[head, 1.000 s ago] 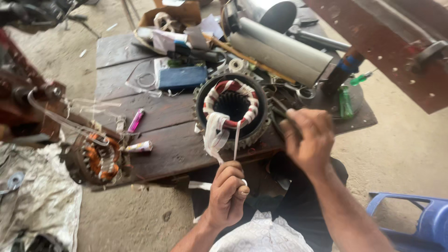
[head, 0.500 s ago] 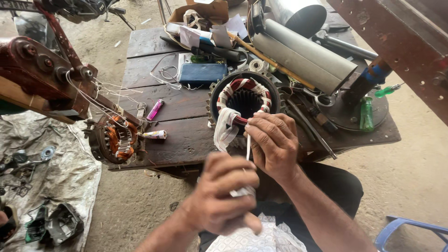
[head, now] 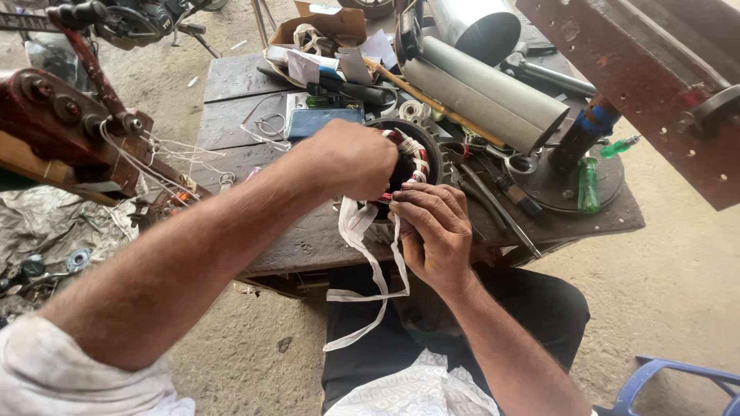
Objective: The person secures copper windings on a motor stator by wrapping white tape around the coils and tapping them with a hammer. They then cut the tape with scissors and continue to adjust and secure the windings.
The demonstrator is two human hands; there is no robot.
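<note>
We are closing our left hand [head: 351, 162] into a fist over the near rim of the motor stator [head: 412, 158], gripping the white cloth tape [head: 366, 262] against it, though the fingertips are hidden from us. Our right hand [head: 435, 231] is pinching the same tape just below the stator's red and white windings, fingers curled tight. The tape is hanging down in a loop over our dark trousers [head: 532, 308]. The stator is sitting at the near edge of the dark wooden workbench [head: 308, 239]. Just beyond it we are seeing a blue flat case [head: 324, 121], grey metal cylinders [head: 493, 92] and, to the right, a green-handled screwdriver [head: 588, 185].
</note>
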